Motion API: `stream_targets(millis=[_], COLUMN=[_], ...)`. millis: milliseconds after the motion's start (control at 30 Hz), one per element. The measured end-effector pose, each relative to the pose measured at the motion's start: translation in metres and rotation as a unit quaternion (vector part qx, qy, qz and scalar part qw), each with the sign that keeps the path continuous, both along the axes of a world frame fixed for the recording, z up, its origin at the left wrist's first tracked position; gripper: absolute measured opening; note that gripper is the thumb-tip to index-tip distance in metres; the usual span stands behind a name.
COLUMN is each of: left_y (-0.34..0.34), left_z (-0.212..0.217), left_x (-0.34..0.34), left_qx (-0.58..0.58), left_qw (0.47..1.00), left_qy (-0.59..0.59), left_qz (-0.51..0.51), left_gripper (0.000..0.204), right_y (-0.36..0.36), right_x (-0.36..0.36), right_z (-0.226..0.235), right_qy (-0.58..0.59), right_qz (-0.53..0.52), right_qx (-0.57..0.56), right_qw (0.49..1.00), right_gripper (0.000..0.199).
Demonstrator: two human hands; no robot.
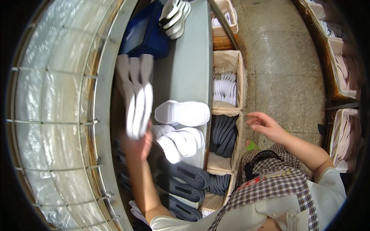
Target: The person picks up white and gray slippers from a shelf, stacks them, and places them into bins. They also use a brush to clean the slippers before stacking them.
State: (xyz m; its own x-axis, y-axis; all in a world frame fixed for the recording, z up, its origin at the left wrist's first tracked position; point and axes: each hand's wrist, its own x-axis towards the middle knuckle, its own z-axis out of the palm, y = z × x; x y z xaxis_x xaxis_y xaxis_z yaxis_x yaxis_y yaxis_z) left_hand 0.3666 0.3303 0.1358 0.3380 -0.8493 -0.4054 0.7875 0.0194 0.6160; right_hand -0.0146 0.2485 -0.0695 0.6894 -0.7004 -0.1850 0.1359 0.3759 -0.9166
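We log the worktop (192, 69) as smooth, metal-looking, satin-sheened. On it: white soles (189, 113), matt, foam-like; dark soles (185, 173), duller. At its far end, a blue box (156, 38), smooth plastic. Left of the worktop, glossy crinkled plastic film (61, 96) crossed by metal wire (50, 122). Right of it: wicker-looking baskets (225, 43), matt cloth liners (225, 59); speckled stone-like floor (285, 88), faint sheen.

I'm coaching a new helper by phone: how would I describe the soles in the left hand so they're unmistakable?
Start at the grey bench, then the dark blue bin near the picture's top. Below that bin, the left hand holds white soles whose far ends point up toward it. Other white soles lie on the bench; only these are held.
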Motion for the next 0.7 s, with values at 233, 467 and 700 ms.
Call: stream_targets(millis=[233, 467, 700], left_y=[0.023, 0.012, -0.041], left_z=[-0.057, -0.100, -0.093], left_x=[-0.198, -0.301, -0.337], left_qx=[-0.036, 0.032, 0.019], left_qw=[0.972, 0.964, 0.971], left_qy=[0.198, -0.113, -0.156], left_qz=[-0.124, -0.237, -0.179], left_gripper=[0.045, 0.074, 0.052], right_y=[-0.020, -0.004, 0.011], right_x=[-0.031, -0.085, -0.115], right_z=[0.067, 0.080, 0.080], right_qy=[-0.193, -0.194, -0.129], right_qz=[0.066, -0.049, 0.000], right_qx=[-0.010, -0.058, -0.119], right_qw=[0.979, 0.978, 0.984], right_gripper=[0.074, 0.102, 0.101])
